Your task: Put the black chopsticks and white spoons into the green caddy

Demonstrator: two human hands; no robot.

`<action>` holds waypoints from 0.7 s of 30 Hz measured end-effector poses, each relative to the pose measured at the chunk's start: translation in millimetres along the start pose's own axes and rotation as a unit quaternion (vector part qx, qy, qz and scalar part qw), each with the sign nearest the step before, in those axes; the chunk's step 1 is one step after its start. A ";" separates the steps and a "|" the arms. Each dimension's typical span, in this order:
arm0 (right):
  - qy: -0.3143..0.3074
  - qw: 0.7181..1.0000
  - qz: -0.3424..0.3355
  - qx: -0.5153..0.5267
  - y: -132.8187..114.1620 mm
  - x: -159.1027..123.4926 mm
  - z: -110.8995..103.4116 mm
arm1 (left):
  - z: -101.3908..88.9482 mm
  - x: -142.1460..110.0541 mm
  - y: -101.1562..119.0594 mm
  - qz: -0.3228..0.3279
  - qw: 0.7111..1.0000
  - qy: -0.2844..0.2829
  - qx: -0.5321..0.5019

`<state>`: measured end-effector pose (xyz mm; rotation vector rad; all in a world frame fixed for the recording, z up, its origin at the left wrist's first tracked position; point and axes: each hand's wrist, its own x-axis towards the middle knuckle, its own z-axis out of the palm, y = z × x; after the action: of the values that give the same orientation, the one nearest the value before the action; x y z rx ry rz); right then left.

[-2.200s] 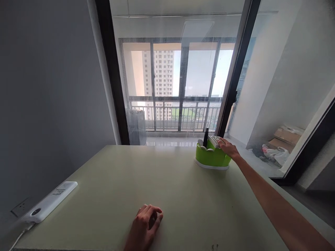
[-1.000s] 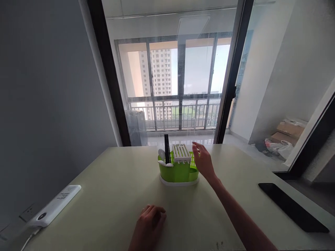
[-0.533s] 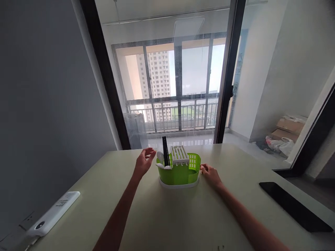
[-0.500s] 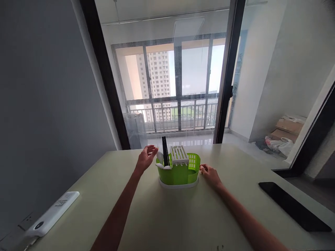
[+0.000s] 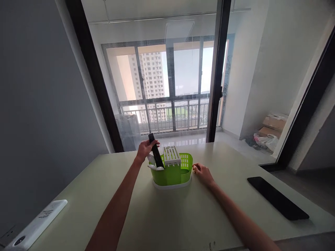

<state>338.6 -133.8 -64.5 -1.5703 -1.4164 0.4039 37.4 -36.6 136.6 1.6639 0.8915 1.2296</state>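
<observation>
A green plastic cutlery basket (image 5: 171, 176) with a white base stands near the middle of the pale table (image 5: 167, 216). It holds black chopsticks (image 5: 156, 156), white spoons (image 5: 151, 164) and a white slotted insert (image 5: 171, 156). My left hand (image 5: 146, 148) is closed round the upper part of the black chopsticks, which lean to the left. My right hand (image 5: 203, 172) rests curled on the table, touching the basket's right side.
A white power strip (image 5: 34, 228) lies at the table's front left edge. A black flat slab like a phone (image 5: 277, 198) lies on the right. Behind the table stands a glass wall with a black frame (image 5: 217, 69). Cardboard boxes and bags (image 5: 269, 130) sit beyond.
My right hand drew the basket from the far right to the middle and dropped beside it. My left hand rose from the table and closed on the chopsticks, tilting them left.
</observation>
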 end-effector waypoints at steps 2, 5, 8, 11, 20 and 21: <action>-0.003 1.000 0.004 -0.004 1.5 1.0 0.2 | -18.3 3.6 13.2 0.003 0.999 0.041 -0.024; -0.009 1.000 0.007 -0.006 3.4 2.1 0.3 | -63.1 5.3 34.9 0.007 0.992 0.115 -0.060; -0.012 1.000 0.007 -0.008 4.9 2.7 0.7 | -122.1 -4.0 49.0 -0.031 0.975 0.166 -0.147; -0.011 1.000 0.010 -0.010 5.8 2.8 1.8 | -178.0 -27.1 50.7 -0.173 0.974 0.107 -0.101; -0.011 0.999 0.017 -0.025 6.3 2.8 2.0 | -247.6 -106.7 19.0 -0.453 0.872 -0.094 0.161; -0.011 0.999 0.016 -0.026 6.3 2.7 1.7 | -250.4 -110.7 13.7 -0.461 0.866 -0.093 0.170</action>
<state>341.7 -129.8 -69.5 -1.6380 -1.4305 0.4078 -232.0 -86.1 146.8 1.2755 1.5851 0.2531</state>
